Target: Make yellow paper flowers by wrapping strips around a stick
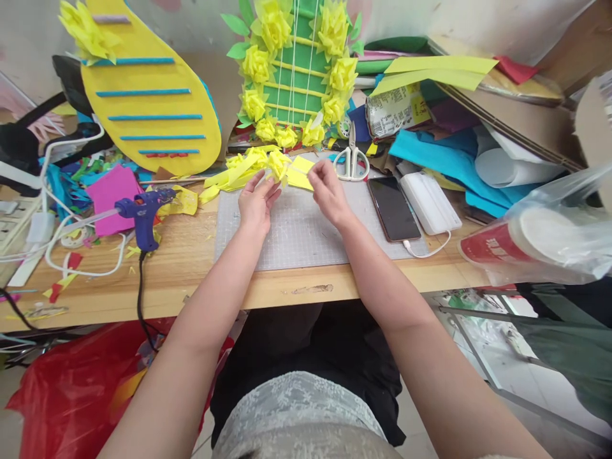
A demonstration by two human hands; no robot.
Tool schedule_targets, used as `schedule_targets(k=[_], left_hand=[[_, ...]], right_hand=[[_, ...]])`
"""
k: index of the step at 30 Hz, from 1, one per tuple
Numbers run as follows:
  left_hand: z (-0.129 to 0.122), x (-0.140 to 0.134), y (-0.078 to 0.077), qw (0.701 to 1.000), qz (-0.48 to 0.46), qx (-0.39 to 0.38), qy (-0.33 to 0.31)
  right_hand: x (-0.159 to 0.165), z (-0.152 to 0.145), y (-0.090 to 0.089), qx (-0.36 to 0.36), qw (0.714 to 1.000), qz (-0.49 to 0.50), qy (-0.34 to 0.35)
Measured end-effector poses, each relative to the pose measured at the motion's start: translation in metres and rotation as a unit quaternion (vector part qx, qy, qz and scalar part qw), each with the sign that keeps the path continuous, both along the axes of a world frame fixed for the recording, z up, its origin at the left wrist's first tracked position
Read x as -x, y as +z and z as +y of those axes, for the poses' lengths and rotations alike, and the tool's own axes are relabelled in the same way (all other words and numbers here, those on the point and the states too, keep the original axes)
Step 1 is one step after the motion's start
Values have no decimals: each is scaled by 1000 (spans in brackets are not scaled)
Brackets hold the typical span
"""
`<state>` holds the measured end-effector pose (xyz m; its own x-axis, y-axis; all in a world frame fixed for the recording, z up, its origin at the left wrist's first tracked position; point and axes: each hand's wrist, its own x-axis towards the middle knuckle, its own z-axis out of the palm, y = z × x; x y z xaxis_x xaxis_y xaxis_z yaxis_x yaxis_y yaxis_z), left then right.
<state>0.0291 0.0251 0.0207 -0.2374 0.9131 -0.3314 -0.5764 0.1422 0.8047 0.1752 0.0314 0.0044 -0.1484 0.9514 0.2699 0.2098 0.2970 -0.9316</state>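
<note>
Floral lace [301,398], ruffled paper flower [278,163], gridded mat [296,245]

Mat [302,237] nr ctr free; phone [394,209] blks R, glue gun [145,220] L, ylw flowers [278,164] far side.

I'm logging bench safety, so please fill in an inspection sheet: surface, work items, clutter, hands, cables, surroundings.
Surface: gray cutting mat on a wooden table.
Work items: yellow flower, scissors, blue glue gun.
Clutter: paper scraps at left, blue paper and cardboard piled at right.
Hands: left hand at the flower, right hand pinched; grips unclear.
Cables: black cord from the glue gun hangs over the front edge; white cable joins phone and power bank.
Surroundings: red plastic bag below the table.
</note>
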Motion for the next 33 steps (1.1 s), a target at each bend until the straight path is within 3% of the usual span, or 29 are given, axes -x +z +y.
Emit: schedule_targets(k=[3,6,11,17,21,33], left_hand=[[0,-3,0,1000,-9,-6,23],[-1,-5,-1,999,-25,-18,17],[-2,-10,-3,998,-30,-55,-5],[-3,-11,-5,995,-2,-74,-67],[-3,-10,-7,994,29,-81,-73],[0,-4,-11,998,10,-48,-48]], right_hand=[[16,-8,-2,-25,999,-5,36],[29,-9,-8,15,997,56,43],[32,-4,-13,86,989,119,-7],[27,-2,-11,99,989,91,-69],[25,-2,-8,107,985,106,-79],[25,-9,9,177,981,81,-2]])
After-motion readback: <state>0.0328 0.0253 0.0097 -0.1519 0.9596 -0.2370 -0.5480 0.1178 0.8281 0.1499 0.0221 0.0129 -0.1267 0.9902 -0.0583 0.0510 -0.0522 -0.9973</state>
